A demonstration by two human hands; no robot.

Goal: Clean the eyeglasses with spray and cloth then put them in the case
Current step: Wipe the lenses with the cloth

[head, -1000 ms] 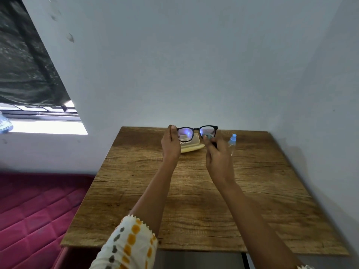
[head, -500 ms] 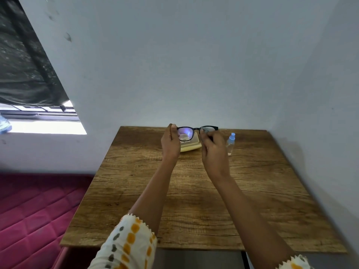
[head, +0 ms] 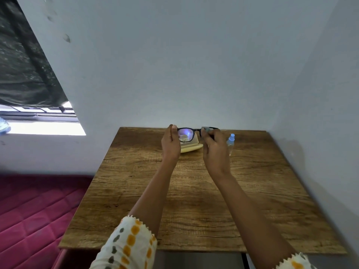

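While your left hand (head: 171, 145) pinched the left end of the black-rimmed eyeglasses (head: 185, 134), your right hand (head: 214, 151) clamped a small grey cloth (head: 206, 129) over the right lens. You held the glossy frame above the far edge of the grained wooden table (head: 194, 200), with the pale yellow case (head: 191, 148) lying just beneath and the clear, blue-capped spray bottle (head: 230, 141) standing to the right.

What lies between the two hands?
Head view: the eyeglasses span the gap from left hand to right hand with its cloth; the yellow case lies behind.
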